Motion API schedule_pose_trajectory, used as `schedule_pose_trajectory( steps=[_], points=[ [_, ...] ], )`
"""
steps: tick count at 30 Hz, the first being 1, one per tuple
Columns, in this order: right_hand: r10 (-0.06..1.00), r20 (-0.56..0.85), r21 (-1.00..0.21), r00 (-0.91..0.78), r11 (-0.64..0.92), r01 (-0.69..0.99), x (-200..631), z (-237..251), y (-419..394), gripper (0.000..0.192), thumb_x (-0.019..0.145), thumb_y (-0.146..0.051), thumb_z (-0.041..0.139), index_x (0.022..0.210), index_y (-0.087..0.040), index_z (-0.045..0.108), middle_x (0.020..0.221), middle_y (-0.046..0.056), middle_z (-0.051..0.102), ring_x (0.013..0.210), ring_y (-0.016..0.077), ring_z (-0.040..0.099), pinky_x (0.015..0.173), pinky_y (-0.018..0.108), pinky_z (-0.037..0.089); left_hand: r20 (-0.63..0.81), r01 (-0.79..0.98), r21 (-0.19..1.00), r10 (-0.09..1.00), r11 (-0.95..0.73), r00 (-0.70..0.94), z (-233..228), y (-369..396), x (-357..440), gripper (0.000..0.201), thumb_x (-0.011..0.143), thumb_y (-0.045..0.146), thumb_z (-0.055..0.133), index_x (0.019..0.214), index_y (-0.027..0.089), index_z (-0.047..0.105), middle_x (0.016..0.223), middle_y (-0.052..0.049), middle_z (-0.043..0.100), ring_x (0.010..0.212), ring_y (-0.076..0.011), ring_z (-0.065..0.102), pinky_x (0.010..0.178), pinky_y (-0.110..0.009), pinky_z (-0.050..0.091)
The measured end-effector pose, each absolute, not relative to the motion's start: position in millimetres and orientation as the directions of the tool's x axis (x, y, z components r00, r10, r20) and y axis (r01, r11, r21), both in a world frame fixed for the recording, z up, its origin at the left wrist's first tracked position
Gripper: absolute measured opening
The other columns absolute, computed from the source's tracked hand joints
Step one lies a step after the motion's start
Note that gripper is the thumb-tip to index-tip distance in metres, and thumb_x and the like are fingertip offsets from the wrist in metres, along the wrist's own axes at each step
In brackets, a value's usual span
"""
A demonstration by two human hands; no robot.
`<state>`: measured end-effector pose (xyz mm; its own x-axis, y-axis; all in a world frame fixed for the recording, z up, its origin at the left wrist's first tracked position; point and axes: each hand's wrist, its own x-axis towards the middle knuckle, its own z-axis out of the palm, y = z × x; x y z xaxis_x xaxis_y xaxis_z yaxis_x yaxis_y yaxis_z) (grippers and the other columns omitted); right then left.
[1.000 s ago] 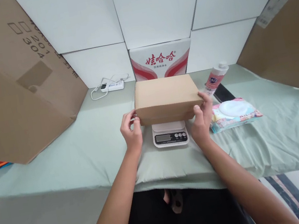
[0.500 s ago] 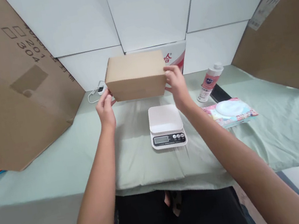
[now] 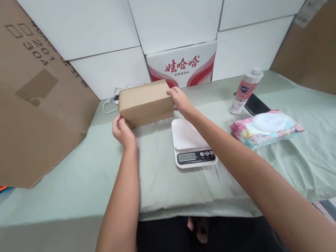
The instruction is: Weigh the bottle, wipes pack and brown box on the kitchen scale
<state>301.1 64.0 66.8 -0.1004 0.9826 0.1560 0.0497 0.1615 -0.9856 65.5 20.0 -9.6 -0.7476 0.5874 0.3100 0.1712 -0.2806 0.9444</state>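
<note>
A plain brown cardboard box (image 3: 147,106) is between my two hands, low at the back of the cloth-covered table. My left hand (image 3: 123,132) grips its lower left corner, fingers curled at the edge. On the right end, my right hand (image 3: 180,100) has its fingers over the top edge, with the thumb side partly hidden. Whether the box's base touches the cloth is hard to tell. In front of it, a white kitchen scale (image 3: 190,141) with a small display and buttons lies bare, its right part covered by my right forearm.
Right of the scale are a pack of wipes (image 3: 267,128), a pink-and-white bottle (image 3: 244,92) and a dark phone (image 3: 256,104). A red-and-white carton (image 3: 184,66) stands against the back. Large cardboard panels (image 3: 5,97) flank the table. A white cable (image 3: 109,105) lies behind the box.
Both hands have lowered the box and shifted it left, slightly turned. The red-lettered carton behind is now uncovered. The camera view has moved a little.
</note>
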Motion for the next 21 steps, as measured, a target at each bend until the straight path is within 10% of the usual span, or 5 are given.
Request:
schedule_pose_trajectory(
  steps=[5, 13, 21],
  points=[
    [0.994, 0.077, -0.996, -0.084, 0.081, 0.046, 311, 80, 41, 0.041, 0.090, -0.066, 0.059, 0.105, -0.028, 0.063, 0.131, 0.006, 0.069, 0.120, 0.0304, 0.064, 0.114, 0.057, 0.050, 0.318, 0.198, 0.944, 0.562, -0.265, -0.764, -5, 17, 66, 0.026, 0.088, 0.030, 0.052, 0.103, 0.019, 0.070, 0.108, -0.009, 0.076, 0.100, -0.0187, 0.072, 0.086, -0.029, 0.056],
    [0.800, 0.599, -0.744, 0.034, 0.540, 0.394, 452, 121, -86, 0.027, 0.097, -0.042, 0.069, 0.119, -0.028, 0.077, 0.137, 0.011, 0.076, 0.134, 0.0286, 0.070, 0.119, 0.057, 0.052, 0.364, 0.232, 0.922, 0.495, -0.309, -0.789, 10, 10, 66, 0.025, 0.093, 0.027, 0.046, 0.107, 0.019, 0.066, 0.105, -0.008, 0.071, 0.095, -0.0181, 0.069, 0.081, -0.028, 0.053],
    [0.659, 0.417, -0.886, 0.626, 0.140, 0.443, 617, 31, -154, 0.031, 0.078, -0.050, 0.082, 0.104, -0.033, 0.081, 0.123, 0.020, 0.079, 0.120, 0.0373, 0.077, 0.113, 0.070, 0.048, 0.721, 0.538, 0.693, 0.444, -0.480, -0.532, 23, -18, 98, 0.023, 0.094, 0.032, 0.057, 0.112, 0.021, 0.066, 0.100, -0.006, 0.065, 0.101, -0.0234, 0.066, 0.094, -0.038, 0.053]
  ],
)
